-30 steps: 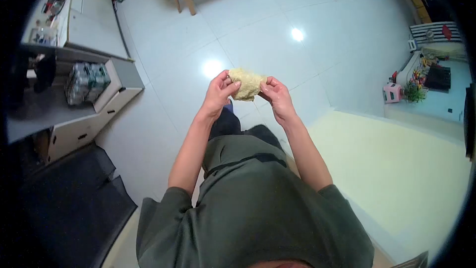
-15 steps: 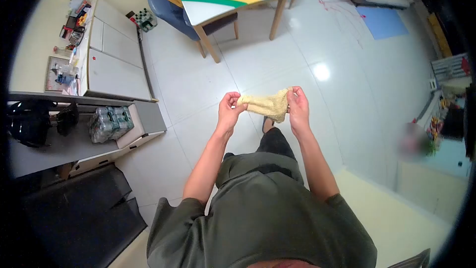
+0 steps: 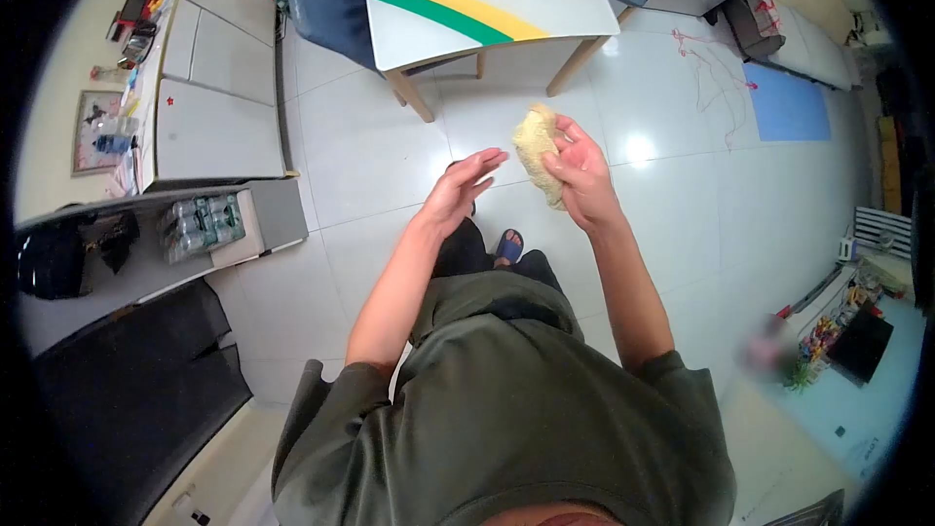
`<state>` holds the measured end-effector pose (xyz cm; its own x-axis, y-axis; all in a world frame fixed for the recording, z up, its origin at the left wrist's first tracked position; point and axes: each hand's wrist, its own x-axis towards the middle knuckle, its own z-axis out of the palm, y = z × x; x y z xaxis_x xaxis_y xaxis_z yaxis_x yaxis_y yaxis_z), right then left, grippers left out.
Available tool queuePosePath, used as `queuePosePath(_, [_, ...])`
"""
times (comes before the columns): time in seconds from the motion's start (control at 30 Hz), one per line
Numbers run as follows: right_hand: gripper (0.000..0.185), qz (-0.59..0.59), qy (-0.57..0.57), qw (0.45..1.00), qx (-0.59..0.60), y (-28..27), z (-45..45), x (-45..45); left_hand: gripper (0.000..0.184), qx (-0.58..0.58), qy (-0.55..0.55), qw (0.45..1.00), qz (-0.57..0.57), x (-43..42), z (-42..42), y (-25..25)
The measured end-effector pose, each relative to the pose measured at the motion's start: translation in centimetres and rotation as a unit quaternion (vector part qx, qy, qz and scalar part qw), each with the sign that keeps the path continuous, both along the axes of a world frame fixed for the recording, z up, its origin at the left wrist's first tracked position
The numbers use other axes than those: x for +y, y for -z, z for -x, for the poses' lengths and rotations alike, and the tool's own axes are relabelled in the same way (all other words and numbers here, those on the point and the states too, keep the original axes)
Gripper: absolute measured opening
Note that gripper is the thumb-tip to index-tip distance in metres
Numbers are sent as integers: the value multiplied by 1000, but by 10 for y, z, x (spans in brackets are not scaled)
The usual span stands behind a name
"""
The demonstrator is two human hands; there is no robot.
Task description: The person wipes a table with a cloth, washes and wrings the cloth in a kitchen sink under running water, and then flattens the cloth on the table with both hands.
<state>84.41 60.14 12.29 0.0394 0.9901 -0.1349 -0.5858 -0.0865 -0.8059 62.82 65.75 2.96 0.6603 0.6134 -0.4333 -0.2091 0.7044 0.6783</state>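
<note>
A crumpled pale yellow cloth (image 3: pixel 535 151) hangs in front of me, gripped between the thumb and fingers of my right hand (image 3: pixel 582 175). To its left is my left hand (image 3: pixel 458 193), fingers stretched toward the cloth but apart from it, with nothing in the palm. Beyond both hands stands a white table (image 3: pixel 477 0) with a green and yellow stripe across its top.
A blue chair (image 3: pixel 331 19) is by the table's left side. White cabinets (image 3: pixel 219 131) line the left, near wrapped bottles (image 3: pixel 203 226) on a shelf. A blue mat (image 3: pixel 789 102) lies on the floor at right, with red string beside it.
My left hand has let go of the cloth, which was stretched between both hands and now hangs bunched from my right hand. The table and chair appear closer.
</note>
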Motion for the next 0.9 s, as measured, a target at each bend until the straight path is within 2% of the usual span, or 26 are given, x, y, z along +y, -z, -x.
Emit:
queuePosePath(0.1, [40, 32, 45, 997, 45, 6, -11, 29, 60, -116, 59, 991, 34, 51, -37, 6])
queuePosePath(0.13, [39, 34, 66, 996, 42, 6, -16, 42, 55, -148, 65, 984, 78, 68, -45, 16])
queuePosePath(0.2, [33, 55, 97, 993, 27, -7, -22, 76, 52, -155, 94, 980, 81, 105, -58, 27])
queuePosePath(0.27, [37, 76, 106, 991, -21, -5, -35, 92, 49, -130, 108, 980, 105, 131, -60, 22])
queuePosePath(0.33, [37, 100, 128, 982, -94, 0, -51, 122, 46, -151, 55, 980, 121, 161, -61, 21])
queuePosePath(0.4, [34, 153, 161, 958, -184, 2, -56, 147, 45, -157, 16, 980, 123, 194, -55, 28])
queuePosePath(0.53, [33, 253, 258, 893, -270, 15, -44, 199, 45, -112, -18, 988, 105, 236, -23, 41])
queuePosePath(0.57, [34, 253, 250, 894, -273, 23, -40, 212, 45, -102, -25, 990, 97, 248, -17, 42])
queuePosePath(0.7, [36, 252, 199, 886, -334, 60, -32, 241, 44, -90, -101, 972, 193, 268, 8, 59])
queuePosePath(0.83, [32, 257, 148, 880, -372, 103, -36, 268, 39, -41, -229, 955, 184, 271, 27, 96])
queuePosePath(0.9, [30, 254, 112, 884, -377, 108, -32, 284, 35, -12, -256, 949, 185, 268, 32, 83])
